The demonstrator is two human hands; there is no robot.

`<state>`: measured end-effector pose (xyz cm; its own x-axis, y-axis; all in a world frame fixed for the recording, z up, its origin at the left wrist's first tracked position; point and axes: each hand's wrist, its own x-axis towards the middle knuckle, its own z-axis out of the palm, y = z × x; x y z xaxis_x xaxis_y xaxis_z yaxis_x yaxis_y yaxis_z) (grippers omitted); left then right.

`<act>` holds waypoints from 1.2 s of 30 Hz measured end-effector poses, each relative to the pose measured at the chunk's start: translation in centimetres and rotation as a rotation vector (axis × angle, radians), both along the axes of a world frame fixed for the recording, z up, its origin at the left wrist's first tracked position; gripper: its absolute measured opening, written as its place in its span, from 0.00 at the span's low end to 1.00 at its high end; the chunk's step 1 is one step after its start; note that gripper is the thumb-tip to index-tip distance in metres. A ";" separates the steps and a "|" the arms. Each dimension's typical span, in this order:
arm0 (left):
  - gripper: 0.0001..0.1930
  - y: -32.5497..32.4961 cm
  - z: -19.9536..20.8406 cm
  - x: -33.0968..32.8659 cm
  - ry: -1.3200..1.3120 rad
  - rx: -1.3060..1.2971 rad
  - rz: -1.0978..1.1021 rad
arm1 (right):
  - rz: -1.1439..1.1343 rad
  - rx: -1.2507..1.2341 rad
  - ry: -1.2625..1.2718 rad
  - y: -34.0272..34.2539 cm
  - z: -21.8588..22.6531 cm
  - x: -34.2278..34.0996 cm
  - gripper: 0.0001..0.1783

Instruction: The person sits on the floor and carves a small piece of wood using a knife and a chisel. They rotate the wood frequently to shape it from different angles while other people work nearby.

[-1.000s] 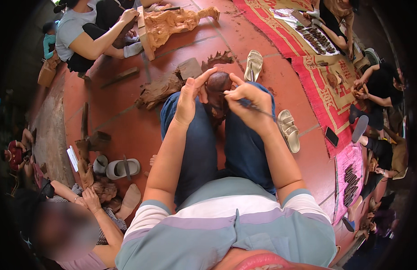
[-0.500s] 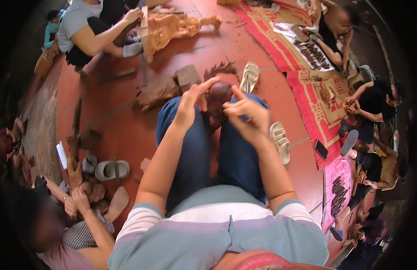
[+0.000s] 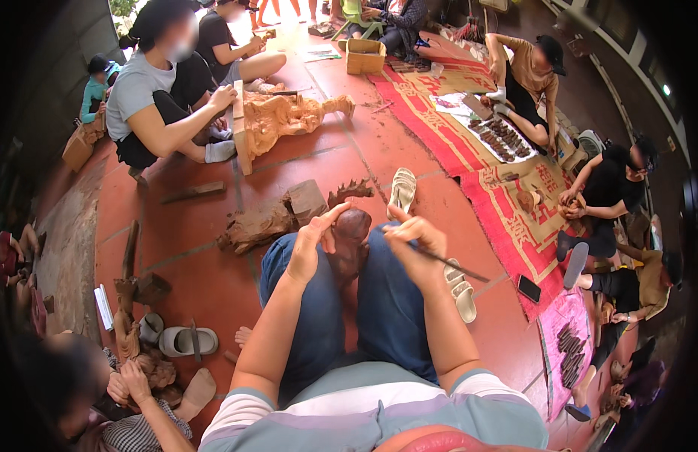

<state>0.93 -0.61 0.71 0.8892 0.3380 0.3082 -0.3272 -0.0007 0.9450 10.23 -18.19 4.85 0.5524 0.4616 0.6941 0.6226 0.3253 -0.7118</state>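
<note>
A dark brown carved wooden figure with a rounded top stands between my jeans-clad knees. My left hand grips its left side, fingers reaching over toward the top and thumb against it. To the right of the figure, my right hand is closed on a thin, dark rod-like tool, whose long end sticks out to the right past my wrist. The tool's other end is hidden in my fingers, so I cannot tell its exact kind. A small gap shows between this hand and the figure.
Ahead lie a rough wood piece, a wooden block and a jagged dark carving. Pale sandals flank my right knee. A phone rests by the red mat. Co-workers sit around; one works on a large orange-brown carving.
My view has tilted up, so the scene sits lower in it. My right hand has turned and drawn slightly off the figure, and the tool's long end now shows.
</note>
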 end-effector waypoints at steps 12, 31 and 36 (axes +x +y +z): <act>0.33 0.0 0.0 0.0 -0.022 0.016 -0.013 | 0.037 -0.149 -0.023 0.9 -1.3 -1.6 0.06; 0.34 0.0 -0.1 -0.2 0.012 -0.004 -0.001 | 0.008 -0.068 0.125 0.6 -1.2 -2.1 0.07; 0.36 -0.2 -0.1 -0.1 0.008 -0.001 -0.002 | -0.028 0.014 0.068 0.0 -1.4 -0.4 0.08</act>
